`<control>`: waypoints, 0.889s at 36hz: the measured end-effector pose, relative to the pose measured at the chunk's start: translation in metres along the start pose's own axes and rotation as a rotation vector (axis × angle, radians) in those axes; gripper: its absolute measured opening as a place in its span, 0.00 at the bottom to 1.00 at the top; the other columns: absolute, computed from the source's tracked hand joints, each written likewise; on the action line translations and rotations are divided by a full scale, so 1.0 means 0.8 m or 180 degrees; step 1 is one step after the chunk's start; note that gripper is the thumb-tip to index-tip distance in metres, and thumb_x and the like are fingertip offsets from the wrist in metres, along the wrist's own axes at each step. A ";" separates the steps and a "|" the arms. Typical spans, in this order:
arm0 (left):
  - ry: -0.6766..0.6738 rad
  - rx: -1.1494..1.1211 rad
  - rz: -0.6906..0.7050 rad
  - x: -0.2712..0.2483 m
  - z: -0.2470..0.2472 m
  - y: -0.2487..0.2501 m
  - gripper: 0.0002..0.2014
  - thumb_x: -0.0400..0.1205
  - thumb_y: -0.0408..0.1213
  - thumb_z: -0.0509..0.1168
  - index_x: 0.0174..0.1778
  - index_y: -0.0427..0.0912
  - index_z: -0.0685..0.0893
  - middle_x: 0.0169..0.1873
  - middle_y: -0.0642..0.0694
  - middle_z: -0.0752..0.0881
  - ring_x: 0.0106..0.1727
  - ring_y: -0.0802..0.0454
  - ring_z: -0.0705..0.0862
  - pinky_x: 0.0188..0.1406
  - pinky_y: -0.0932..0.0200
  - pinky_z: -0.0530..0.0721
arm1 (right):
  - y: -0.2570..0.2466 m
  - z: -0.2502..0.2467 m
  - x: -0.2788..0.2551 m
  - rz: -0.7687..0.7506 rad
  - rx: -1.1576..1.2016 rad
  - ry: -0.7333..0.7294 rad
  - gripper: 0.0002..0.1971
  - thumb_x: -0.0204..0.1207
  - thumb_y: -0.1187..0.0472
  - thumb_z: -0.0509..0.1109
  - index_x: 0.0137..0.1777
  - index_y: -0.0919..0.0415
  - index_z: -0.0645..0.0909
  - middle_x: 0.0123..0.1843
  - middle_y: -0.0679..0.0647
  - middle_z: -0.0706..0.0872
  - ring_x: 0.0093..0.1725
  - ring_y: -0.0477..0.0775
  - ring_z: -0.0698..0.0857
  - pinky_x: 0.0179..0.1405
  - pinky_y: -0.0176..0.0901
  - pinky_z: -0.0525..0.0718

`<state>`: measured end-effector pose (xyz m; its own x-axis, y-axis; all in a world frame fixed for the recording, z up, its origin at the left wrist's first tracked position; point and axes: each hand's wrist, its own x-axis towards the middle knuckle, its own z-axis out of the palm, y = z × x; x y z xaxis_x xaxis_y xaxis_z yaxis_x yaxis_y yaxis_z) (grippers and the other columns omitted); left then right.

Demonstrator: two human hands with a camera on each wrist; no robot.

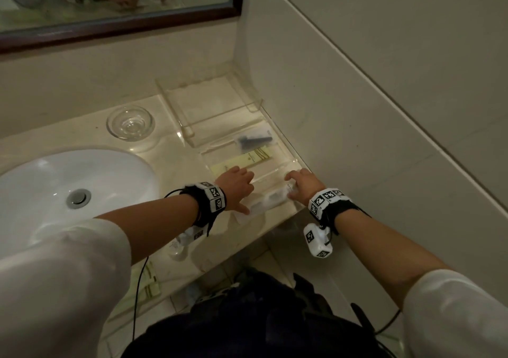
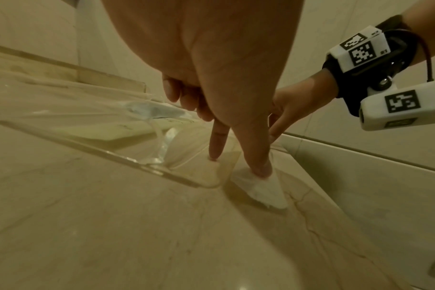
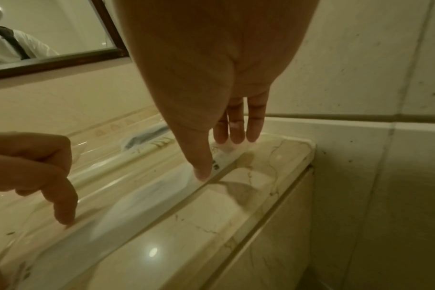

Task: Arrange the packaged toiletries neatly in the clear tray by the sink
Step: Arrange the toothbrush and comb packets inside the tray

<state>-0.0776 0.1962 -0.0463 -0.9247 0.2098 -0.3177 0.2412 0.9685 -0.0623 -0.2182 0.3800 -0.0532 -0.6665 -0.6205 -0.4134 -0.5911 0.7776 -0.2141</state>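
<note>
A clear tray (image 1: 284, 152) stands on the counter against the right wall. In it lie a black item in a clear packet (image 1: 254, 141), a pale yellow-green packet (image 1: 247, 160) and a clear packet (image 1: 270, 171). A long white packet (image 1: 270, 199) lies along the tray's front edge. My left hand (image 1: 236, 190) presses its thumb (image 2: 259, 168) on the packet's left end (image 2: 266, 192), and its index finger touches down inside the tray; the other fingers are curled. My right hand (image 1: 302, 183) rests its straight thumb (image 3: 201, 170) and fingertips (image 3: 234, 135) on the packet's right end.
A white sink (image 1: 41, 187) fills the left of the counter, with a glass dish (image 1: 129, 122) behind it. A dark-framed mirror (image 1: 110, 19) hangs above. The tiled wall (image 1: 384, 110) runs close along the tray's right side. The counter's front edge (image 1: 247, 238) is just below my wrists. More packets (image 1: 149, 283) lie near me.
</note>
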 end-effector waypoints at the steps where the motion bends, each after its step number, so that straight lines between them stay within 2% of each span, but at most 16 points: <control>1: -0.0001 0.0006 -0.0014 0.001 0.000 0.000 0.31 0.74 0.67 0.62 0.57 0.42 0.83 0.58 0.44 0.76 0.58 0.45 0.73 0.61 0.52 0.69 | 0.000 0.000 0.000 -0.0007 -0.0027 -0.0012 0.24 0.68 0.59 0.74 0.65 0.51 0.76 0.62 0.58 0.75 0.60 0.59 0.78 0.63 0.47 0.78; 11: -0.0248 0.0083 -0.0025 0.007 0.000 0.010 0.26 0.73 0.63 0.66 0.55 0.44 0.84 0.56 0.45 0.77 0.58 0.45 0.74 0.62 0.52 0.68 | 0.006 0.002 0.003 -0.0056 -0.0193 0.0160 0.15 0.69 0.53 0.75 0.56 0.54 0.82 0.60 0.57 0.73 0.63 0.57 0.73 0.65 0.45 0.75; 16: -0.0389 0.0077 0.0007 0.009 0.000 0.016 0.23 0.76 0.61 0.64 0.53 0.45 0.86 0.54 0.47 0.81 0.56 0.47 0.78 0.61 0.53 0.67 | 0.006 -0.002 0.000 -0.0170 -0.0833 0.0341 0.15 0.67 0.44 0.74 0.53 0.46 0.81 0.59 0.51 0.75 0.63 0.55 0.70 0.63 0.48 0.66; 20: -0.0374 -0.0037 -0.0017 0.011 0.002 0.017 0.19 0.77 0.58 0.65 0.52 0.47 0.87 0.53 0.48 0.81 0.56 0.48 0.79 0.62 0.53 0.67 | 0.004 -0.006 -0.001 -0.0245 -0.0965 0.0260 0.15 0.67 0.43 0.73 0.52 0.45 0.80 0.59 0.46 0.78 0.65 0.56 0.68 0.61 0.50 0.64; 23: -0.0214 -0.0221 -0.0008 0.012 0.000 0.015 0.15 0.78 0.54 0.65 0.50 0.46 0.86 0.52 0.48 0.80 0.55 0.48 0.79 0.61 0.53 0.70 | 0.006 -0.006 -0.002 -0.0161 -0.0779 0.0122 0.10 0.68 0.45 0.73 0.45 0.46 0.77 0.53 0.48 0.78 0.61 0.56 0.67 0.59 0.50 0.63; 25: -0.0026 -0.0414 -0.0071 0.010 -0.003 0.011 0.13 0.78 0.51 0.64 0.48 0.45 0.86 0.53 0.48 0.80 0.53 0.48 0.79 0.57 0.54 0.76 | 0.011 -0.005 -0.001 -0.0015 -0.0522 0.0144 0.11 0.67 0.46 0.74 0.41 0.45 0.74 0.55 0.51 0.77 0.60 0.57 0.68 0.56 0.47 0.62; 28: 0.0167 -0.0881 -0.0279 0.005 -0.009 0.002 0.11 0.77 0.47 0.67 0.45 0.43 0.87 0.55 0.48 0.78 0.52 0.47 0.79 0.53 0.51 0.81 | 0.014 -0.010 -0.001 0.0049 -0.0094 0.0265 0.11 0.66 0.48 0.75 0.40 0.45 0.74 0.52 0.50 0.79 0.59 0.57 0.70 0.50 0.44 0.60; 30: 0.0267 -0.1240 -0.0455 0.001 -0.011 -0.008 0.10 0.74 0.46 0.69 0.43 0.44 0.86 0.55 0.49 0.79 0.53 0.46 0.80 0.53 0.51 0.82 | 0.012 -0.021 -0.003 -0.0082 0.0100 0.0338 0.12 0.66 0.52 0.77 0.39 0.45 0.75 0.45 0.45 0.82 0.55 0.55 0.76 0.50 0.45 0.62; 32: 0.0371 -0.1551 -0.0682 -0.003 -0.012 -0.020 0.09 0.73 0.46 0.70 0.43 0.46 0.85 0.51 0.49 0.83 0.51 0.47 0.82 0.48 0.56 0.79 | 0.009 -0.033 -0.005 -0.0306 0.0370 0.0415 0.13 0.65 0.56 0.78 0.39 0.45 0.75 0.40 0.44 0.83 0.48 0.53 0.81 0.54 0.48 0.71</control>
<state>-0.0818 0.1817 -0.0355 -0.9713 -0.0124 -0.2374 -0.0952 0.9354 0.3405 -0.2319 0.3849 -0.0298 -0.6672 -0.6944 -0.2696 -0.6034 0.7160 -0.3511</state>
